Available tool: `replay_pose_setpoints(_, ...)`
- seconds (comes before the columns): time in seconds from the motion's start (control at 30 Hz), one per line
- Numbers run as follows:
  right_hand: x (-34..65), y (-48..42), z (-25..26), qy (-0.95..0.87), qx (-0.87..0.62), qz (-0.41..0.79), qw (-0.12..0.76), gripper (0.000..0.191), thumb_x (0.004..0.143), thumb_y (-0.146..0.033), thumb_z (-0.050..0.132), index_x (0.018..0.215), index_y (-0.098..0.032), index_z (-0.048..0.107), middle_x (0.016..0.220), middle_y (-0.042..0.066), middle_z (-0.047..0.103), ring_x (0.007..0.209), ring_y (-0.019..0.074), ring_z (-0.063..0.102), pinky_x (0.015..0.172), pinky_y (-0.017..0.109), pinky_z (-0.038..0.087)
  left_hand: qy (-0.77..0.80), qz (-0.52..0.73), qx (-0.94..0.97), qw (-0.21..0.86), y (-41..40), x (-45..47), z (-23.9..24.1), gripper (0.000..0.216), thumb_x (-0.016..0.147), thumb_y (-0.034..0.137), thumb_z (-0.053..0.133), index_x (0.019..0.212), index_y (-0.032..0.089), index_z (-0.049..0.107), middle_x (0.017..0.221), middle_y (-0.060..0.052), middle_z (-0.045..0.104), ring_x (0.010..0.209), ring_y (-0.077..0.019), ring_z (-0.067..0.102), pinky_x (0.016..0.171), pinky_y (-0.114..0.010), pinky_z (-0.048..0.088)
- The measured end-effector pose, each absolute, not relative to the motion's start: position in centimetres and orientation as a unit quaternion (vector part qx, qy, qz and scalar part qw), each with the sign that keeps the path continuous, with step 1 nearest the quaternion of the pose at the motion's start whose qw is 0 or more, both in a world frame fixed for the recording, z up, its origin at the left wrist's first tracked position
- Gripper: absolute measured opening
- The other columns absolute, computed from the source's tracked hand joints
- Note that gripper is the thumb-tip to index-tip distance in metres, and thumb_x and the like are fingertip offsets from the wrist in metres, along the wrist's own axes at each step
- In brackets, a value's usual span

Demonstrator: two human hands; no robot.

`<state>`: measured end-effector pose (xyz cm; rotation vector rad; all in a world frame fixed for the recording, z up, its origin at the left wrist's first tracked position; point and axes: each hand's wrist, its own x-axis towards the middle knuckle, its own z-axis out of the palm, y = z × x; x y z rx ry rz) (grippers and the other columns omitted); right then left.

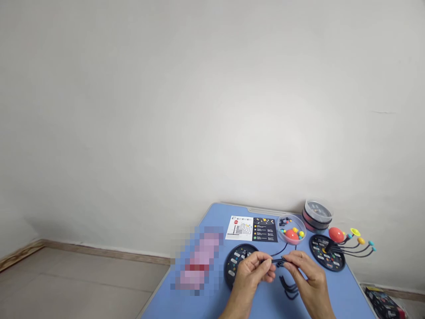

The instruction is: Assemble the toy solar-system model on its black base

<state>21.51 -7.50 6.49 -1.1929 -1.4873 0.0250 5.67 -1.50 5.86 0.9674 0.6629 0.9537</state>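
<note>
As both hands (pixel 253 271) (pixel 307 271) pinch it, black rod (pixel 278 260), directly between them

There is room on the blue table (pixel 345 297) right of the right hand (pixel 307 270). Behind that, a plate (pixel 337 267) with a red ball (pixel 336 235) and long wires (pixel 360 256) blocks the way. Ahead stands a bowl (pixel 296 223) of balls (pixel 292 236). Between the right hand and left hand (pixel 254 270) lie bent black sticks (pixel 289 290).
</note>
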Motion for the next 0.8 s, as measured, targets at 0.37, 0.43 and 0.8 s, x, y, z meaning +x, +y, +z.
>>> replay_pose_setpoints(0.37, 19.6, -7.5, 6.3, -0.640, -0.479, -0.012, 0.601, 0.011, 0.083, -0.014, 0.066, 0.081, -0.022, 0.073, 0.071, 0.001, 0.073, 0.061, 0.0150, 0.069, 0.056, 0.020, 0.056, 0.298, 0.384, 0.602, 0.633, -1.2, 5.3, 7.1, 0.027, 0.075, 0.043, 0.072, 0.079, 0.016, 0.073, 0.062, 0.002, 0.057, 0.058, -0.0123, 0.046, 0.055, -0.023, 0.035)
replay_pose_setpoints(0.43, 19.8, -7.7, 6.3, -0.654, -0.471, -0.016, 0.591, 0.011, 0.084, -0.015, 0.067, 0.086, -0.023, 0.073, 0.075, 0.002, 0.073, 0.065, 0.0158, 0.070, 0.060, 0.020, 0.057, 0.291, 0.387, 0.632, 0.605, -1.1, 5.1, 7.3, 0.028, 0.078, 0.043, 0.069, 0.079, 0.016, 0.075, 0.065, 0.001, 0.059, 0.063, -0.0143, 0.048, 0.061, -0.025, 0.037)
replay_pose_setpoints(0.8, 22.2, -8.7, 7.0, -0.743, -0.432, -0.079, 0.505, 0.034, 0.088, -0.003, 0.056, 0.112, -0.023, 0.068, 0.090, 0.007, 0.070, 0.079, 0.0169, 0.068, 0.067, 0.025, 0.057, 0.286, 0.400, 0.660, 0.568, -1.6, 4.6, 7.9, 0.034, 0.084, 0.049, 0.062, 0.086, 0.020, 0.080, 0.073, -0.001, 0.059, 0.068, -0.0169, 0.049, 0.069, -0.028, 0.039)
